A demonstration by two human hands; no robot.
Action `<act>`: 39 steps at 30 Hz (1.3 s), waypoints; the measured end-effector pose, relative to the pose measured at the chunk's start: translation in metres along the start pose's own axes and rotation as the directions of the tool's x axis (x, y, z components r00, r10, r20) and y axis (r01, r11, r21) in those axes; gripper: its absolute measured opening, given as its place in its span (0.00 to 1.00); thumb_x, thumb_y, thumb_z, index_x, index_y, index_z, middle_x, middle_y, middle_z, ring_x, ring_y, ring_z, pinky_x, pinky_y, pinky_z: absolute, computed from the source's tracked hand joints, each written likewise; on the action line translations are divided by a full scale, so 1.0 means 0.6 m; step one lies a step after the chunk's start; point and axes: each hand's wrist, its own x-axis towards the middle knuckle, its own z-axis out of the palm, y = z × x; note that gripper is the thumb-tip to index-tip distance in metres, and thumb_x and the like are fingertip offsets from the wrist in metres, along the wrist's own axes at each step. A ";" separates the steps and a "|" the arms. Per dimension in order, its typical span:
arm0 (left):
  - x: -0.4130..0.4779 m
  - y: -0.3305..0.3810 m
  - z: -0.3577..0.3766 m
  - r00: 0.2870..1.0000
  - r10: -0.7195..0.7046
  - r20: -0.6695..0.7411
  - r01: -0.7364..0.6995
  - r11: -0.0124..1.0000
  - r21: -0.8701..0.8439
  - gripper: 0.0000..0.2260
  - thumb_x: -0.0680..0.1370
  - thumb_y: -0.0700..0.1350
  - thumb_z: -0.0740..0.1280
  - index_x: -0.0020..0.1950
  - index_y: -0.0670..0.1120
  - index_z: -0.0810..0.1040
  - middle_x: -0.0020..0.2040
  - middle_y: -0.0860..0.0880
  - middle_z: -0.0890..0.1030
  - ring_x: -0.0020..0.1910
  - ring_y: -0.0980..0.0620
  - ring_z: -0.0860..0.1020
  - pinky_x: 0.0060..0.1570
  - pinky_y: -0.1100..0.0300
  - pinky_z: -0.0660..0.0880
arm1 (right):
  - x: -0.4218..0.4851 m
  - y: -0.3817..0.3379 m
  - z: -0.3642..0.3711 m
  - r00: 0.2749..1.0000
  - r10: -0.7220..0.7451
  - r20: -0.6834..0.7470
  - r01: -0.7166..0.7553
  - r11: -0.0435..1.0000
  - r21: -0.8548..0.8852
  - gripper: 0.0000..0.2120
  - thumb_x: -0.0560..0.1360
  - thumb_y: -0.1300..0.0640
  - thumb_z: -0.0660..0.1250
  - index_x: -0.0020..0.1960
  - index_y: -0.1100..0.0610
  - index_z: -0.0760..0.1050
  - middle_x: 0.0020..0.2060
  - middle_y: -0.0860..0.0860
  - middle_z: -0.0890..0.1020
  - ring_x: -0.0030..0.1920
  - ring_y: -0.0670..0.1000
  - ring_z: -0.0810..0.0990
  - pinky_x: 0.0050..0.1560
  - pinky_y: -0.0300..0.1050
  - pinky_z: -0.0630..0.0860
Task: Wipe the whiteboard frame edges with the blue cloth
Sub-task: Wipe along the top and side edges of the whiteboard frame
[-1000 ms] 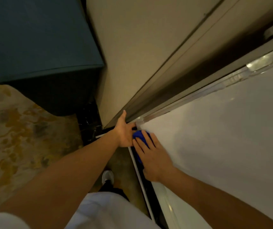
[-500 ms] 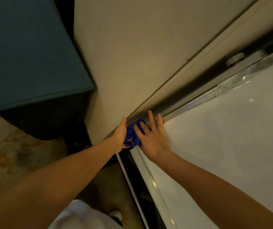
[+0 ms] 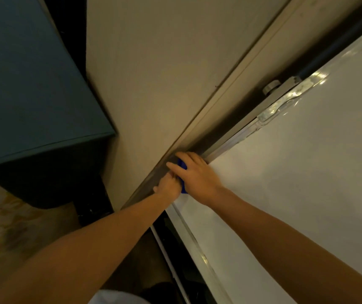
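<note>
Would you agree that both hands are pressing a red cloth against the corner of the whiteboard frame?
Not quite: the head view shows a blue cloth, not red. The left hand and right hand do press it at the whiteboard frame corner.

No text, label, brand, number or sign can be read anywhere: none is seen on the whiteboard (image 3: pixel 285 183), its frame (image 3: pixel 199 244), the wall (image 3: pixel 164 73) or the teal cabinet (image 3: pixel 26 84) at left.

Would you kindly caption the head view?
Both hands, left hand and right hand, press the blue cloth at the whiteboard frame corner.
</note>
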 end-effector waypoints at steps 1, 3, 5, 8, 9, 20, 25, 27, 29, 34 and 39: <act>0.005 -0.003 0.004 0.999 -0.046 -0.020 0.044 0.995 -0.092 0.23 0.81 0.48 0.59 0.74 0.42 0.61 0.72 0.41 0.68 0.72 0.44 0.66 0.64 0.58 0.68 | 0.001 0.001 0.003 0.999 -0.038 0.010 0.038 0.999 -0.026 0.34 0.69 0.57 0.75 0.73 0.49 0.67 0.73 0.58 0.67 0.73 0.63 0.62 0.73 0.59 0.58; -0.006 -0.003 0.017 0.984 -0.170 0.048 0.162 0.759 -0.631 0.20 0.82 0.54 0.55 0.70 0.45 0.68 0.67 0.43 0.73 0.66 0.43 0.71 0.66 0.49 0.66 | -0.004 0.004 0.015 0.990 -0.125 0.059 0.131 0.987 -0.096 0.33 0.72 0.51 0.68 0.75 0.49 0.63 0.75 0.59 0.64 0.75 0.65 0.56 0.74 0.62 0.44; -0.007 -0.007 0.026 0.995 -0.084 0.060 0.103 0.825 -0.556 0.21 0.81 0.58 0.50 0.67 0.50 0.71 0.64 0.45 0.76 0.63 0.42 0.73 0.61 0.48 0.67 | -0.012 0.011 0.027 0.977 -0.159 0.142 0.186 0.961 -0.206 0.37 0.72 0.41 0.63 0.78 0.49 0.56 0.77 0.58 0.59 0.77 0.66 0.50 0.74 0.66 0.37; -0.017 -0.030 0.047 1.000 -0.009 0.021 0.016 0.941 -0.339 0.25 0.81 0.59 0.49 0.76 0.51 0.60 0.74 0.46 0.67 0.70 0.40 0.66 0.63 0.42 0.62 | -0.008 0.011 0.044 0.958 -0.140 0.251 0.223 0.912 -0.344 0.41 0.72 0.29 0.55 0.78 0.51 0.57 0.79 0.56 0.55 0.77 0.67 0.46 0.73 0.70 0.38; -0.025 -0.040 0.057 1.000 -0.005 0.011 0.008 0.955 -0.298 0.28 0.81 0.61 0.50 0.79 0.50 0.53 0.78 0.46 0.60 0.74 0.40 0.61 0.67 0.40 0.59 | -0.004 0.004 0.050 0.955 -0.122 0.269 0.218 0.906 -0.364 0.41 0.72 0.28 0.53 0.77 0.52 0.59 0.79 0.56 0.55 0.77 0.67 0.46 0.73 0.70 0.39; -0.046 -0.017 0.080 0.971 0.228 -0.073 -0.232 0.972 -0.045 0.50 0.67 0.78 0.37 0.79 0.46 0.41 0.81 0.45 0.43 0.79 0.42 0.43 0.73 0.39 0.48 | -0.004 0.095 -0.068 0.986 -0.089 0.143 0.148 0.865 -0.479 0.35 0.75 0.31 0.54 0.68 0.56 0.72 0.71 0.58 0.68 0.71 0.63 0.62 0.74 0.61 0.55; -0.028 0.016 0.087 0.972 0.231 -0.045 -0.233 0.971 -0.056 0.48 0.72 0.75 0.50 0.78 0.46 0.34 0.80 0.44 0.39 0.78 0.40 0.40 0.73 0.38 0.47 | -0.054 0.094 -0.045 0.986 -0.090 0.139 0.144 0.885 -0.442 0.44 0.72 0.25 0.47 0.77 0.54 0.59 0.78 0.58 0.56 0.77 0.66 0.46 0.74 0.66 0.41; -0.025 0.024 0.089 0.970 0.242 -0.027 -0.244 0.968 -0.053 0.48 0.73 0.72 0.56 0.77 0.48 0.31 0.80 0.45 0.37 0.78 0.41 0.39 0.75 0.37 0.48 | -0.050 0.068 -0.013 0.977 -0.086 0.195 0.161 0.898 -0.409 0.45 0.72 0.25 0.47 0.78 0.54 0.57 0.79 0.56 0.54 0.78 0.65 0.43 0.75 0.65 0.38; -0.026 0.022 0.083 0.970 0.241 -0.041 -0.243 0.968 -0.069 0.49 0.72 0.73 0.56 0.78 0.49 0.32 0.80 0.46 0.37 0.78 0.41 0.40 0.74 0.38 0.48 | -0.042 0.069 -0.014 0.980 -0.042 0.193 0.126 0.887 -0.444 0.45 0.73 0.25 0.44 0.78 0.56 0.57 0.79 0.56 0.55 0.78 0.64 0.42 0.74 0.65 0.37; -0.022 0.024 0.072 0.969 0.247 -0.031 -0.249 0.960 -0.132 0.54 0.63 0.82 0.49 0.77 0.53 0.32 0.80 0.48 0.38 0.78 0.41 0.41 0.73 0.36 0.46 | -0.071 0.160 -0.091 0.997 0.027 -0.068 -0.056 0.880 -0.472 0.45 0.73 0.26 0.44 0.75 0.57 0.64 0.76 0.59 0.62 0.77 0.66 0.46 0.74 0.67 0.43; -0.015 0.079 0.070 0.964 0.261 -0.048 -0.265 0.953 -0.145 0.59 0.55 0.85 0.43 0.76 0.54 0.30 0.80 0.48 0.38 0.79 0.41 0.42 0.73 0.37 0.49 | -0.080 0.135 -0.068 0.996 0.087 0.022 -0.072 0.918 -0.391 0.49 0.71 0.24 0.42 0.78 0.59 0.55 0.78 0.58 0.57 0.78 0.64 0.41 0.75 0.65 0.42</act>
